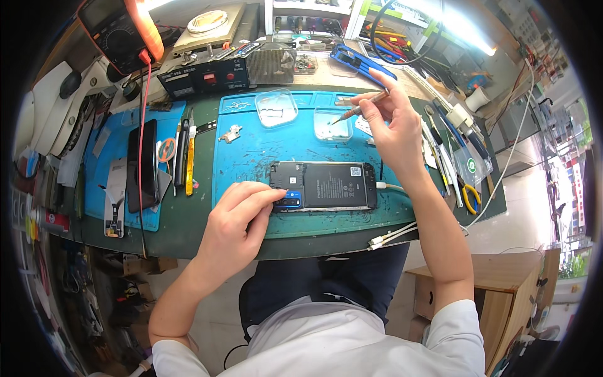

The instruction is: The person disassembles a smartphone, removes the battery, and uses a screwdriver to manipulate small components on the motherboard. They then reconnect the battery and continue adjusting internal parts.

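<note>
An opened phone (336, 186) lies on the blue mat (251, 151), its black battery and inner parts showing. My left hand (235, 220) reaches to the phone's left end. Its fingers are drawn together, with the fingertips on a blue camera cover (290, 200) at the lower left corner; the thumb is tucked below. My right hand (396, 122) grips a slim screwdriver (358, 110) between thumb and fingers, up and to the right of the phone. The driver's tip points down into a small clear plastic box (333, 133) that holds tiny pieces, too small to make out.
A white cable (392, 186) meets the phone's right end. Left on the bench lie a dark phone (143, 164) and a yellow knife (190, 163). A second clear box (276, 108) sits at the mat's back. Yellow-handled pliers (471, 198) and several tools lie right.
</note>
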Tool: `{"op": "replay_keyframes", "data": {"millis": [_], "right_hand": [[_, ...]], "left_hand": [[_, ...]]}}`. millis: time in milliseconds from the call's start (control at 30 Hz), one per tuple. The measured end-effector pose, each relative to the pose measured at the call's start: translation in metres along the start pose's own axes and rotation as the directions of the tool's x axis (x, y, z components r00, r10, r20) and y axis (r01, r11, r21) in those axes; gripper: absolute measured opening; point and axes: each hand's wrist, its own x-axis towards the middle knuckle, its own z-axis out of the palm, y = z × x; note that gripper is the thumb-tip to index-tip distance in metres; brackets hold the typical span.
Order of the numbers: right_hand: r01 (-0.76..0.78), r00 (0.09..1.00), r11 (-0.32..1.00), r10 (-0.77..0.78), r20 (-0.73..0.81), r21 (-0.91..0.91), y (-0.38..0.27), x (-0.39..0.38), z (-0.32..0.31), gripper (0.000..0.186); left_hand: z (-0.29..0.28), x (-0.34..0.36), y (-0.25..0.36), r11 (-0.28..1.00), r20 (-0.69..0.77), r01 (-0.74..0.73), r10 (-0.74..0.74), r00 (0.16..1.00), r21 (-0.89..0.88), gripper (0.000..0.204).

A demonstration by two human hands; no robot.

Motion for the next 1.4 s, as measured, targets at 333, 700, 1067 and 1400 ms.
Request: {"op": "replay_keyframes", "data": {"millis": [333,700,1067,1400], "right_hand": [[0.015,1.0,0.997,-0.016,0.013,0.07,-0.013,-0.003,0.005,0.047],[0.044,0.999,0.997,-0.043,-0.01,0.069,-0.029,-0.005,0.003,0.047],[0.102,0.959,0.987,-0.132,0.25,0.127,-0.085,-0.026,0.008,0.055],[0.179,0.944,0.957,-0.233,0.235,0.23,-0.087,-0.027,0.018,0.045]], "left_hand": [[-0.002,0.002,0.003,0.996,-0.022,0.083,-0.084,0.996,-0.042,0.025],[-0.005,0.026,0.003,0.978,-0.047,0.201,-0.204,0.978,-0.057,0.017],[0.0,0.04,0.0,0.914,0.025,0.349,-0.352,0.936,-0.206,0.014],[-0.008,0.033,0.0,0.981,-0.014,0.176,-0.178,0.984,-0.082,0.009]]}}
